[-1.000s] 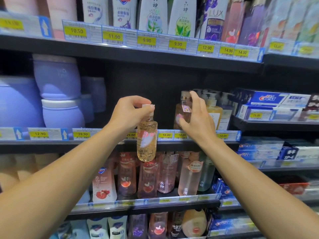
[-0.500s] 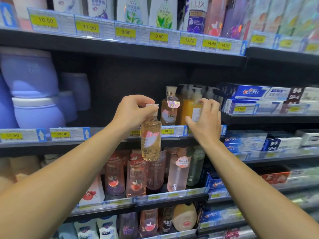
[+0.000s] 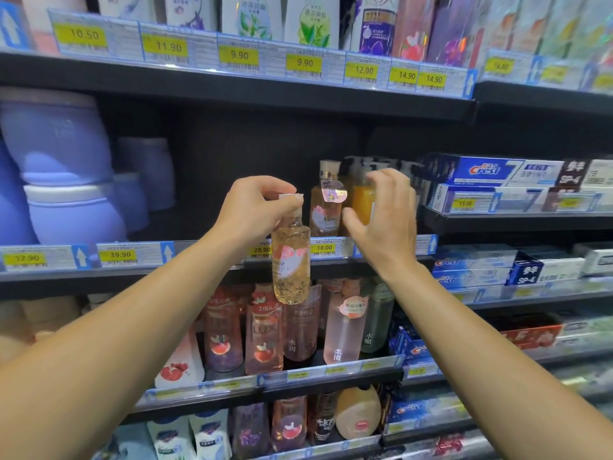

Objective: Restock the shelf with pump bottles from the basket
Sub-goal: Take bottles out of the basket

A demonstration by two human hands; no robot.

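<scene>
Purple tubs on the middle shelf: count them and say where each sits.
5. Front upper tub above the white-lidded tub; edge tub cut off at far left; back upper tub and back lower tub in shadow. More may hide behind.

Two bare forearms, bare hands [image 3: 381,224], no sleeves

A clear, glossy plastic pump bottle [image 3: 291,260] of amber liquid is seen. The shelf [image 3: 232,91] is finished in matt black. Glossy clear plastic covers the price strip [image 3: 212,254].
</scene>
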